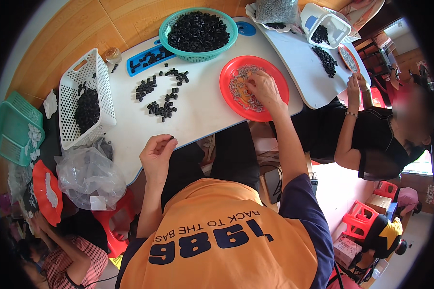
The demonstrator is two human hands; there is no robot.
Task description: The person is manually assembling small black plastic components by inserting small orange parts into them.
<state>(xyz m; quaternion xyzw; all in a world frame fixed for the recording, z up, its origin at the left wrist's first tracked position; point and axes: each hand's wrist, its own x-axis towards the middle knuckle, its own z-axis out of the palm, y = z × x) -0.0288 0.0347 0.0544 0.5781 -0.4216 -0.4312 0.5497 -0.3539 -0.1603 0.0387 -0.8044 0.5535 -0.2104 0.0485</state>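
Near the front edge of the white table [197, 113], my left hand [156, 153] pinches a small black plastic piece [171, 138] between thumb and forefinger. My right hand [267, 91] reaches into a round red plate [226, 96] strewn with small silvery metal pieces [238, 85] that look like screws. Its fingers are drawn together over the plate's middle, and what they hold, if anything, is hidden. Loose black pieces [163, 111] lie in small groups on the table left of the plate. More fill a green basket [197, 57] at the back.
A blue tray [139, 65] with black pieces lies beside a white basket [65, 115]. A clear plastic bag [89, 176] hangs at the table's left corner. At right, a co-worker [371, 130] sits by a second table [294, 72] bearing a white container [340, 29] and black pieces.
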